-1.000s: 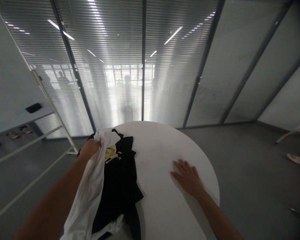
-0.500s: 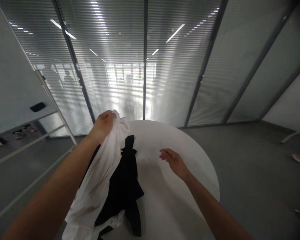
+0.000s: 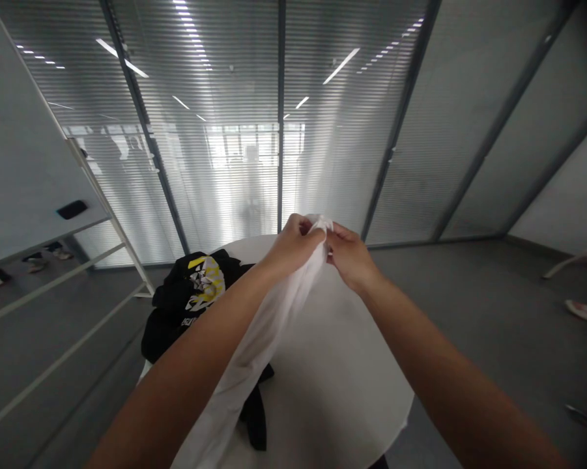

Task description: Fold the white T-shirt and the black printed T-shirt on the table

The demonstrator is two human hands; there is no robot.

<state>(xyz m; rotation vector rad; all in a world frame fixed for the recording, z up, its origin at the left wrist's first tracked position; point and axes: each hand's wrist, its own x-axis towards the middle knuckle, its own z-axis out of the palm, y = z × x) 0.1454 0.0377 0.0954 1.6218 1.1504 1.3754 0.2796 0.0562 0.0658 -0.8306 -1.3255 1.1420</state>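
A white cloth garment (image 3: 268, 332) hangs stretched from both hands down toward the lower edge of the view. My left hand (image 3: 298, 241) pinches its gathered upper end. Close beside it, my right hand (image 3: 349, 254) grips the same bunched edge, fingers closed. On the left of the round white table (image 3: 342, 365) lies a crumpled black garment (image 3: 176, 286) with a yellow and white print. A black strip of cloth (image 3: 257, 417) shows beneath the white garment. My left forearm covers part of the black garment.
A whiteboard on a white frame (image 3: 127, 251) stands to the left, with a dark eraser-like block (image 3: 71, 209) on it. Glass partitions with blinds (image 3: 244, 98) rise behind the table. At the right, a shoe (image 3: 586, 311) shows on the floor.
My left hand has carried the white garment rightward, uncovering the black garment's print. My right hand, earlier apart from the cloth, has come up and taken hold of its end.
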